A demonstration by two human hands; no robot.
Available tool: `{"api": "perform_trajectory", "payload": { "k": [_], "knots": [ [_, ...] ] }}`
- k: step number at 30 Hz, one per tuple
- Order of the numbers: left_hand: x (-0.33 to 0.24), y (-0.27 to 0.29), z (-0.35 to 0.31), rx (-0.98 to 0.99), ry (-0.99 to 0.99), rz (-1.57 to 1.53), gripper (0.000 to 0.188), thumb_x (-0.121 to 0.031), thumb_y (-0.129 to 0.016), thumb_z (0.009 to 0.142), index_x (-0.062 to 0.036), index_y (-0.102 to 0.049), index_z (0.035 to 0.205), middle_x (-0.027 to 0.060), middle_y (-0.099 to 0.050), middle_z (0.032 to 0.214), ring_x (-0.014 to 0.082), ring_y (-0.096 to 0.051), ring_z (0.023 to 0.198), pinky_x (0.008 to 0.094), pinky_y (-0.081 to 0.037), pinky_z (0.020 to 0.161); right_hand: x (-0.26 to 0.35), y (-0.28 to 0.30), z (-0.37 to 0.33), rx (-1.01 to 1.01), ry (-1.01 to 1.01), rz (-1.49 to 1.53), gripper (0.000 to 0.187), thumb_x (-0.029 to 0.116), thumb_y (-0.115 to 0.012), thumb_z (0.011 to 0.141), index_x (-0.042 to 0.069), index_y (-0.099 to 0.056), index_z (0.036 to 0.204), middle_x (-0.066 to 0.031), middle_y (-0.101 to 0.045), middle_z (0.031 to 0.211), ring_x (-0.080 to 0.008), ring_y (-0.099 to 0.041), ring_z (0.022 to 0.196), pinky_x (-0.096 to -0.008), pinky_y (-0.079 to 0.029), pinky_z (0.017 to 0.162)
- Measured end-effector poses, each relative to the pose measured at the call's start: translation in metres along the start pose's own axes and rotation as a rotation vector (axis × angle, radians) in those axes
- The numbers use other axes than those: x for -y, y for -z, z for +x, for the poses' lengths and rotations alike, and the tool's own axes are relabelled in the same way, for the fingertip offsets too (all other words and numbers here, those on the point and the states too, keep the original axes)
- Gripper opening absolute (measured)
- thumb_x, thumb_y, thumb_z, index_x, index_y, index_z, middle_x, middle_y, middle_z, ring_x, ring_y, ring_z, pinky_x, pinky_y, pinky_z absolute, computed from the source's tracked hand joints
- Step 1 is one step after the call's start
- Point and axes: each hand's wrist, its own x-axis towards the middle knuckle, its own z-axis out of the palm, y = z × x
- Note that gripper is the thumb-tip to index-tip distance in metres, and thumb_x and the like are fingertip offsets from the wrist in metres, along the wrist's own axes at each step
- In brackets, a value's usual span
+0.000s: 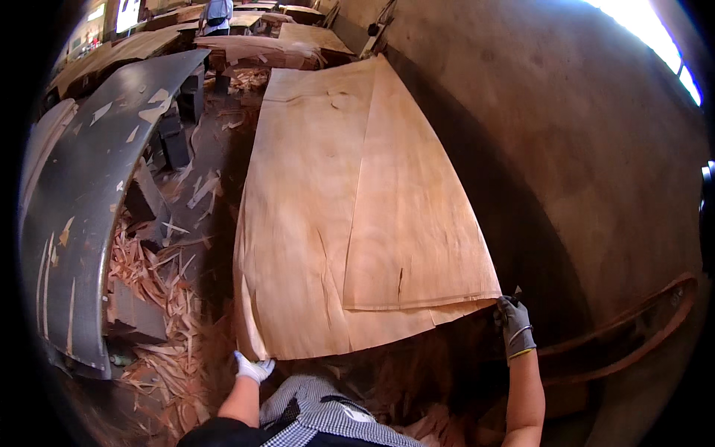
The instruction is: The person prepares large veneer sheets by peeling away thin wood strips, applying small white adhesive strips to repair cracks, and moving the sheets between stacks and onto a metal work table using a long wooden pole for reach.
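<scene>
A stack of thin wood veneer sheets (298, 201) lies in front of me, light brown with a few cracks. A narrower veneer sheet (417, 223) overlaps its right side, its near edge slightly raised. My right hand (515, 325), in a grey glove, is closed at the near right corner of this upper sheet. A small pointed dark piece sticks up beside those fingers; what it is I cannot make out. At the near left corner of the stack, my left hand (255, 368) in a white glove touches the edge, thumb and fingers apart.
Left of the stack stands a long dark table (97, 179) with veneer scraps on it. Torn veneer strips (171, 328) litter the floor between. A wall (536, 97) runs along the right, with a curved brown band (633, 350) low down. Farther off, a person (217, 16) stands among more stacks.
</scene>
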Motion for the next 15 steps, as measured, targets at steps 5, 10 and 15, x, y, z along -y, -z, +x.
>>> {"api": "perform_trajectory", "payload": {
  "k": [5, 10, 15],
  "knots": [
    [0.029, -0.017, 0.073, -0.056, -0.257, -0.131, 0.034, -0.038, -0.063, 0.078, -0.0144, -0.054, 0.1, 0.0, -0.058, 0.094, 0.0195, -0.054, 0.086, 0.036, -0.045, 0.082, -0.03, -0.003, 0.127, 0.022, 0.146, -0.027, 0.014, 0.017, -0.063, 0.078, 0.008, -0.053, 0.083, -0.001, -0.048, 0.057, -0.0137, -0.046, 0.042, -0.0262, -0.036, 0.036],
    [0.071, -0.043, 0.111, -0.067, -0.309, -0.206, 0.01, -0.022, -0.059, 0.082, -0.0131, -0.055, 0.085, -0.0008, -0.058, 0.083, 0.0162, -0.054, 0.077, 0.0339, -0.046, 0.074, -0.062, 0.019, 0.206, -0.007, 0.186, 0.022, 0.011, 0.011, -0.064, 0.076, 0.006, -0.054, 0.079, -0.0025, -0.052, 0.061, -0.0152, -0.048, 0.045, -0.0282, -0.036, 0.037],
    [0.097, -0.058, 0.114, -0.089, -0.333, -0.11, 0.007, -0.016, -0.057, 0.083, -0.0121, -0.056, 0.089, -0.0001, -0.058, 0.084, 0.0172, -0.056, 0.081, 0.0341, -0.046, 0.076, -0.095, 0.039, 0.242, -0.045, 0.102, -0.019, 0.01, 0.008, -0.064, 0.077, 0.003, -0.057, 0.08, -0.0046, -0.054, 0.06, -0.0146, -0.046, 0.04, -0.0281, -0.035, 0.034]
  ]
}}
